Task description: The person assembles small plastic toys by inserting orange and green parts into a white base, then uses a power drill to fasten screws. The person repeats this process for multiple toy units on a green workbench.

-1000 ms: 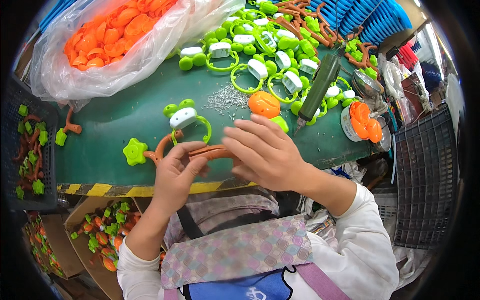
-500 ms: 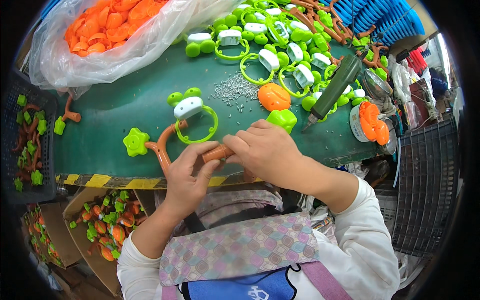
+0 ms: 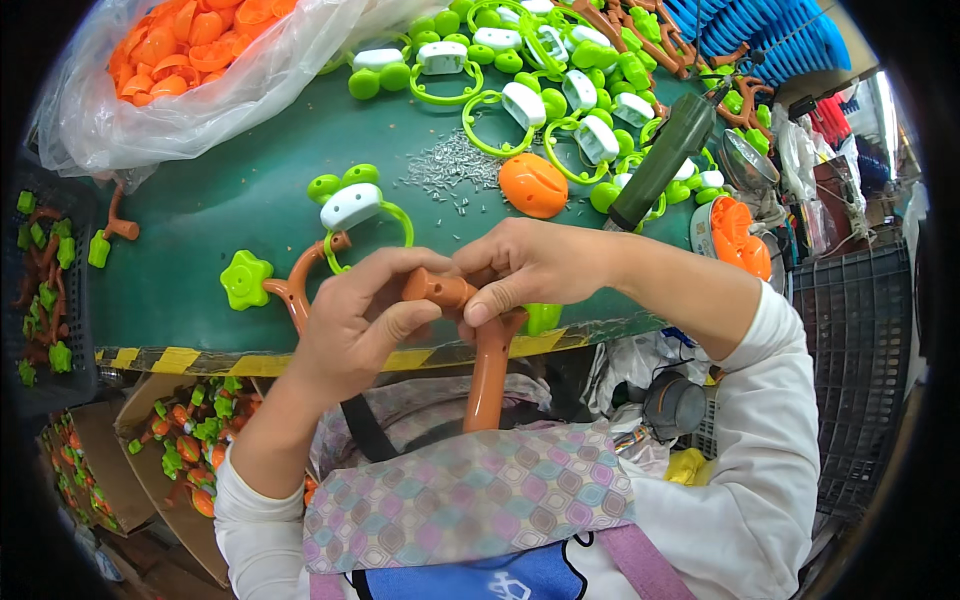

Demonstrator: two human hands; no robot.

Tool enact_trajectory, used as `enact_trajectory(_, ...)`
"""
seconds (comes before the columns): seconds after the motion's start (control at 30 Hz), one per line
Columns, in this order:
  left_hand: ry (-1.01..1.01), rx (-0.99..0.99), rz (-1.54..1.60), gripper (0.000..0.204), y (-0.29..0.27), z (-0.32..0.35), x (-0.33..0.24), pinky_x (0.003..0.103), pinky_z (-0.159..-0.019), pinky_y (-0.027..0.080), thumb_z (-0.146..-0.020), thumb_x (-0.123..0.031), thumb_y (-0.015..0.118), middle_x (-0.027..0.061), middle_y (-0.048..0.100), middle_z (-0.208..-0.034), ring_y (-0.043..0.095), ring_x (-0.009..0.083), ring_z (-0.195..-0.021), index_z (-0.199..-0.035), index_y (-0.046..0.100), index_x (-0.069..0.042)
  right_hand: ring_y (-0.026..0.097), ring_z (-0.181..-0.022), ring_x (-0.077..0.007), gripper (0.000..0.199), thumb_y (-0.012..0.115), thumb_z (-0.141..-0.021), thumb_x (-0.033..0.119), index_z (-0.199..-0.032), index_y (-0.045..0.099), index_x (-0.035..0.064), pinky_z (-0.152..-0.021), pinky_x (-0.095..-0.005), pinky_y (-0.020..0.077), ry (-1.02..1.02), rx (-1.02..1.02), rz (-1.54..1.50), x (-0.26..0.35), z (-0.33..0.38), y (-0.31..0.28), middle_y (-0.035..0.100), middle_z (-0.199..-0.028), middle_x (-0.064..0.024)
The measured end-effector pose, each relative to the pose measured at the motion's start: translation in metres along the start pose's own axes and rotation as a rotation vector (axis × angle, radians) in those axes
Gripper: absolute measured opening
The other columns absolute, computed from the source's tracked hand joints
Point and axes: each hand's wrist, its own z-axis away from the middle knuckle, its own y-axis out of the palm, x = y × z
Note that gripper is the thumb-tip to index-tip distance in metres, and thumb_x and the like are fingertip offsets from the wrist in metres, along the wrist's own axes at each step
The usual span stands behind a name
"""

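Note:
Both of my hands hold a brown forked plastic branch (image 3: 488,375) over the table's front edge. My left hand (image 3: 345,325) curls its thumb and fingers round one end, where a small hole shows. My right hand (image 3: 545,262) pinches the branch near its fork, and one arm of it points down toward my apron. A green star-shaped end (image 3: 543,318) shows below my right hand; its join is hidden. Left of my hands lies another brown branch (image 3: 298,290) with a green star knob (image 3: 246,280). A white-and-green piece with a ring (image 3: 352,206) sits against its upper arm.
Small screws (image 3: 450,165) lie in a heap beside an orange shell (image 3: 533,185). A dark green electric screwdriver (image 3: 665,160) hangs at right, near a tub of orange parts (image 3: 735,235). White-and-green ring parts (image 3: 523,105) pile behind. A bag of orange shells (image 3: 190,50) stands back left.
The held branch has been turned: one arm now points down toward me, and its green star end has gone from above my right hand to below it. The view has shifted slightly.

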Motion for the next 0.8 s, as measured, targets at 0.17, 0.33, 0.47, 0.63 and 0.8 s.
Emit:
enact_trajectory(0.17, 0.178, 0.105, -0.182, 0.028, -0.008, -0.018, 0.002, 0.027, -0.071, 0.053, -0.092, -0.013, 0.072, 0.0084, 0.069, -0.099, 0.067, 0.0154, -0.08, -0.114, 0.065, 0.001, 0.066, -0.088, -0.0113, 0.03, 0.065, -0.1, 0.027, -0.116, 0.066, 0.001, -0.076, -0.0268, 0.0547, -0.143, 0.029, -0.121, -0.019, -0.004, 0.001, 0.073, -0.101, -0.0059)
enact_trajectory(0.33, 0.346, 0.045, -0.431, 0.027, -0.006, -0.026, -0.009, 0.029, -0.071, 0.053, -0.087, -0.016, 0.076, 0.01, 0.069, -0.09, 0.068, 0.02, -0.078, -0.106, 0.067, 0.001, 0.065, -0.101, -0.0166, 0.034, 0.059, -0.103, 0.03, -0.124, 0.063, 0.0024, -0.091, -0.0336, 0.0517, -0.238, -0.064, 0.02, -0.027, -0.005, 0.004, 0.071, -0.11, -0.0075)
enact_trajectory(0.47, 0.26, -0.155, -0.388, 0.024, -0.004, -0.023, -0.018, 0.029, -0.062, 0.052, -0.085, -0.013, 0.079, 0.0086, 0.068, -0.08, 0.065, 0.0166, -0.066, -0.101, 0.067, 0.0, 0.06, -0.111, -0.0304, 0.043, 0.057, -0.102, 0.034, -0.133, 0.057, 0.0041, -0.113, -0.0464, 0.0323, -0.425, -0.46, 0.547, -0.034, -0.001, 0.03, 0.066, -0.115, -0.0124)
enact_trajectory(0.63, 0.436, -0.23, -0.572, 0.026, 0.003, -0.019, -0.036, 0.028, -0.058, 0.051, -0.08, -0.011, 0.083, 0.0094, 0.065, -0.078, 0.064, 0.0184, -0.064, -0.097, 0.066, -0.001, 0.065, -0.094, -0.0246, 0.059, 0.056, -0.104, 0.032, -0.151, 0.034, 0.0042, -0.091, -0.0387, 0.0521, -0.172, -0.554, 0.058, -0.022, 0.019, 0.074, 0.062, -0.115, -0.0145)
enact_trajectory(0.8, 0.495, -0.15, -0.686, 0.031, 0.006, -0.009, -0.052, 0.031, -0.061, 0.05, -0.076, -0.01, 0.085, 0.0092, 0.063, -0.082, 0.061, 0.02, -0.068, -0.1, 0.066, -0.001, 0.063, -0.079, -0.0136, 0.059, 0.046, -0.109, 0.03, -0.156, 0.022, 0.0031, -0.065, -0.0271, 0.0549, -0.064, -0.301, -0.589, -0.015, 0.029, 0.095, 0.063, -0.111, -0.0114)
